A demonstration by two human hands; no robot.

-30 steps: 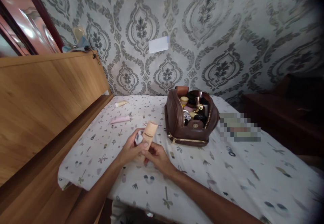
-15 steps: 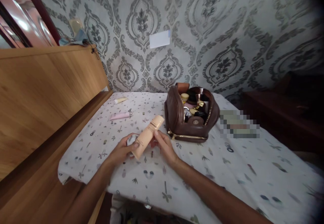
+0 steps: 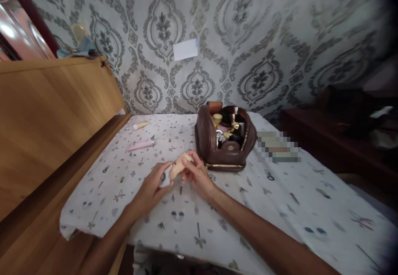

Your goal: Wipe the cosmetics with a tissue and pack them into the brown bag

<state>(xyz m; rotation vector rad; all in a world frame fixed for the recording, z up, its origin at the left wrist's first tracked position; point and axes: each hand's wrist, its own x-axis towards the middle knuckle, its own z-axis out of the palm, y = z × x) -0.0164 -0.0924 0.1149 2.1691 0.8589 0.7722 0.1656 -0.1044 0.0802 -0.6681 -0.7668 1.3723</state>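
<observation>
A peach squeeze tube [image 3: 178, 166] is held above the table between my two hands. My right hand [image 3: 199, 177] has its fingers closed around the tube's upper right end. Bunched in my left hand [image 3: 155, 183] is a small white cloth [image 3: 165, 177], which is pressed against the tube's lower left end. My fingers hide part of the tube. Just beyond my right hand stands a brown cosmetic bag [image 3: 224, 154], unzipped at the top, with several bottles and small containers inside.
A pink tube [image 3: 141, 145] and a cream-coloured tube [image 3: 141, 125] lie on the patterned tablecloth [image 3: 124, 217] to the left. Right of the bag is a pixelated flat item [image 3: 278, 146]. A wooden panel [image 3: 62, 96] borders the table's left side; a patterned wall stands behind.
The tube has turned in my hands, so its printed front no longer faces me. My left hand has shifted the white cloth over the tube's lower end. The view has swung slightly right.
</observation>
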